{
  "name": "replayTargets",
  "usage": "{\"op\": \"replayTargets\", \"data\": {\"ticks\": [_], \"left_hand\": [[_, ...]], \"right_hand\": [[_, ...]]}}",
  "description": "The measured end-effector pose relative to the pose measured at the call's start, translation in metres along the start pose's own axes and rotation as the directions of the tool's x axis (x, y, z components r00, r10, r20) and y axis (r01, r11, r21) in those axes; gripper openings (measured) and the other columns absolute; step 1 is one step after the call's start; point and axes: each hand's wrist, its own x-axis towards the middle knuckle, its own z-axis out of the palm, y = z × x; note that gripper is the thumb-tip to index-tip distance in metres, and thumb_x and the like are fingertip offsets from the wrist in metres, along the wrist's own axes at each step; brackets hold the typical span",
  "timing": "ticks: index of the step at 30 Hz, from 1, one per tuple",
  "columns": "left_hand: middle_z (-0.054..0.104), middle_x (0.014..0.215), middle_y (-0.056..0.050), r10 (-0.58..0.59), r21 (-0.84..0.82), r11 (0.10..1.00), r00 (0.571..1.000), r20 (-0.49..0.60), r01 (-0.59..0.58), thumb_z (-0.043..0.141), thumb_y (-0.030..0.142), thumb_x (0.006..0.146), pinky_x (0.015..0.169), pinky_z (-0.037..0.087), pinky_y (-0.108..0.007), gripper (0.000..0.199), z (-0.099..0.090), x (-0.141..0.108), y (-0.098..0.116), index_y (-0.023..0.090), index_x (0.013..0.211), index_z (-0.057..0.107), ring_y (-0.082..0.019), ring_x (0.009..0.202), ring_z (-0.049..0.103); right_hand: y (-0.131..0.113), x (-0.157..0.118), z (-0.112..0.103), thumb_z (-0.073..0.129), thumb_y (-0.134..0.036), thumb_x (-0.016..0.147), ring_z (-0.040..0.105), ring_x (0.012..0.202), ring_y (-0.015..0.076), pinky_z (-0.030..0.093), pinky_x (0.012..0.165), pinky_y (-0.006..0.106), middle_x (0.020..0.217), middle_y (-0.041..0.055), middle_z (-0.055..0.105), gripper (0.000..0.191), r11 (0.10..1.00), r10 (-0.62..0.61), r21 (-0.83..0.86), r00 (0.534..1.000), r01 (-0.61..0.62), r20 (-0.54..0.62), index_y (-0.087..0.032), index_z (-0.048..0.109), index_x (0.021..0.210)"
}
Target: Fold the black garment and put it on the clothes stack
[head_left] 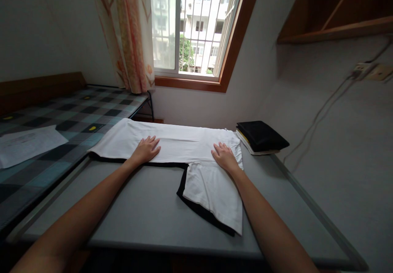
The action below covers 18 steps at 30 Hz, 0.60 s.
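A white T-shirt (181, 142) with black showing along its lower edges lies on the grey table (138, 207), seemingly folded lengthwise. Its hem end points left, and one short sleeve (215, 187) extends toward me on the right. My left hand (146, 149) rests flat on the body of the shirt, left of its middle, fingers spread. Near the gathered right end, my right hand (225, 156) presses flat above the sleeve, with its fingers also apart. Neither hand grips the fabric. Small wrinkles run across the sleeve.
Folded dark cloth (260, 136) sits stacked on lighter pieces at the table's back right. On the left, a checkered bed (101, 103) carries a paper sheet (30, 144). Beyond are a curtain (132, 35) and barred window. A cable (319, 113) hangs along the right wall.
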Motion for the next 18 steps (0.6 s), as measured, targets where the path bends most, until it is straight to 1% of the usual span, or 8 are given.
{"op": "replayTargets", "data": {"ticks": [9,13,18], "left_hand": [[0.038,0.152,-0.012,0.003,0.013,1.0,1.0,0.002,-0.003,0.036,0.044,0.093,0.115,0.022,-0.05,0.056,-0.0006,-0.0004,0.0,0.018,0.142,0.045,-0.031,0.141,0.03],[0.038,0.152,-0.01,-0.004,0.004,1.0,1.0,-0.007,0.004,0.037,0.044,0.093,0.115,0.022,-0.049,0.054,0.0002,-0.0003,-0.0005,0.021,0.141,0.046,-0.03,0.141,0.031],[0.038,0.152,-0.011,-0.002,0.018,1.0,1.0,0.001,0.002,0.036,0.044,0.093,0.115,0.022,-0.048,0.056,-0.0004,-0.0005,0.0002,0.019,0.141,0.046,-0.03,0.141,0.031]], "right_hand": [[-0.0018,-0.0011,-0.0031,0.036,-0.04,0.097,0.033,0.139,0.029,0.024,0.112,0.043,0.15,0.0152,0.039,0.05,1.0,-0.001,-0.003,1.0,0.001,0.004,-0.017,0.048,0.14],[-0.002,-0.0012,-0.0038,0.036,-0.04,0.097,0.033,0.139,0.0287,0.025,0.112,0.043,0.15,0.0143,0.039,0.05,1.0,0.004,-0.007,1.0,-0.004,0.008,-0.018,0.049,0.139],[-0.0023,-0.0019,-0.004,0.036,-0.04,0.097,0.033,0.139,0.0286,0.024,0.112,0.042,0.15,0.0139,0.039,0.05,1.0,0.006,0.0,1.0,-0.006,0.005,-0.018,0.049,0.139]]}}
